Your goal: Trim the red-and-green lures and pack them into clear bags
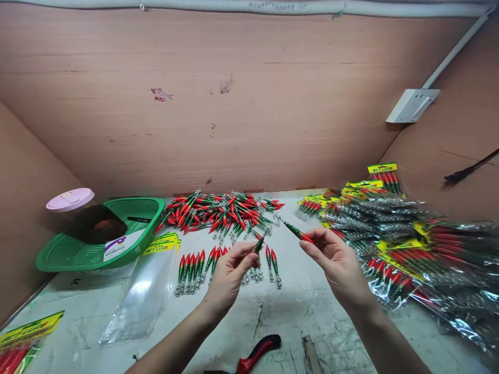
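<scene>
Between thumb and fingers, my left hand (pixel 239 265) pinches a red and green squid jig (pixel 258 245), partly hidden by the fingers. A second squid jig (pixel 294 230) is in my right hand (pixel 333 257), gripped at its red end, with the green end and wire hooks pointing up and left. Under and beside my left hand lies a row of squid jigs (pixel 191 270), red ends away from me and hooks towards me. Part of that row is hidden by the hand. Behind both hands spreads a loose heap of the same jigs (pixel 218 210).
Packed lure bags (pixel 374 223) are piled on the right. To the left are clear bags with yellow headers (pixel 144 291), a green basket (pixel 156 221) and a pink-lidded container (pixel 70 200). Red-handled pliers (pixel 257 356) lie at the front, beside a metal strip (pixel 312 353). Another lure pack (pixel 29 337) sits front left.
</scene>
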Demonstrator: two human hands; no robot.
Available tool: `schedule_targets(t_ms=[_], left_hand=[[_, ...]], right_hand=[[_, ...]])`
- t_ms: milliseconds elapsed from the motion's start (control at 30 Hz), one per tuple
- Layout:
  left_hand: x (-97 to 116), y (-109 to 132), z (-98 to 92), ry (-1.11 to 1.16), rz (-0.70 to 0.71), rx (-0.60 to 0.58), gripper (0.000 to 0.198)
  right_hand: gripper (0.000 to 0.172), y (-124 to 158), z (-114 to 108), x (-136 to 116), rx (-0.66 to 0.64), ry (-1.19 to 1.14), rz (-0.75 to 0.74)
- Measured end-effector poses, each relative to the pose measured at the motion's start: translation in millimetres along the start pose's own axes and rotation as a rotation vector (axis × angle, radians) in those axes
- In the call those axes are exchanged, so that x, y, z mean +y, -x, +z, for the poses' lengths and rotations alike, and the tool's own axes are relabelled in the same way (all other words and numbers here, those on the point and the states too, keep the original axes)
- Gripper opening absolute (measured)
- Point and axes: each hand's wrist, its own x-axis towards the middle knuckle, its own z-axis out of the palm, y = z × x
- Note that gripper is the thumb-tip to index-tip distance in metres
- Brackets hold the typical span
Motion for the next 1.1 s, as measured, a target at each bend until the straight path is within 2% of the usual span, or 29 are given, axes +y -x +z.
schedule_targets(t_ms=[100,167,267,500,733,1100], left_hand=[[3,2,-20.9,-0.063,0.105,0.197,0.026],[6,2,-30.0,0.015,0.095,0.292,0.037],[11,2,-31.5,0.154,0.044,0.351,0.057],[10,2,-10.8,0.295,-0.110,0.265,0.046],[7,2,-2.8,0.300,-0.199,0.174,0.047],[-5,4,13.4,0.323,-0.310,0.115,0.044]], right_hand=[[0.026,5,-14,0,-0.032,-0.050,0.060],[0.026,10,-20,0,-0.055,-0.074,0.104],[0.028,18,-25,0,-0.085,-0.123,0.194],[0.029,26,-24,1,-0.167,-0.241,0.288],[0.023,22,-33,6,-0.276,-0.455,0.421],[0.019,28,-32,14,-0.340,-0.581,0.456]])
